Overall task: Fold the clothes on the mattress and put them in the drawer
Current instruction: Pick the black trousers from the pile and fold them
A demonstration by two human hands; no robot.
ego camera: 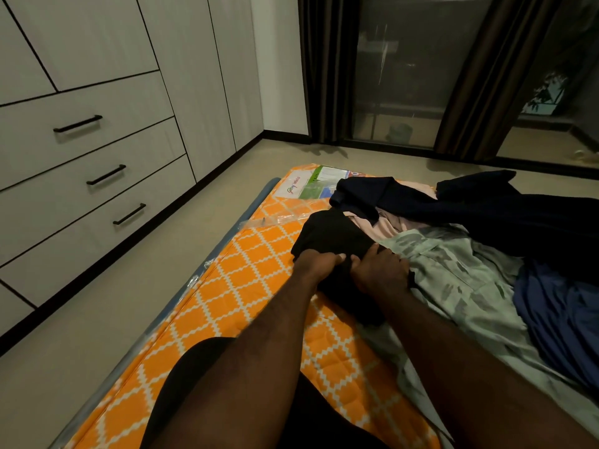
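Clearly early on, your left hand [319,264] and right hand [379,272] both clutch the black garment [330,233] at the centre of the orange mattress [246,286], the other clothes [453,264] lie unfolded toward three o'clock, and the drawers [84,140] at ten o'clock are closed.

Black garment [334,234] bunched on orange mattress [246,286], other clothes [470,264] heaped beside, drawers [97,176] closed

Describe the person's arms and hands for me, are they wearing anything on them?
The left hand and right hand are bare: no gloves, rings or watch show. Both forearms are uncovered too, with no sleeve in view.
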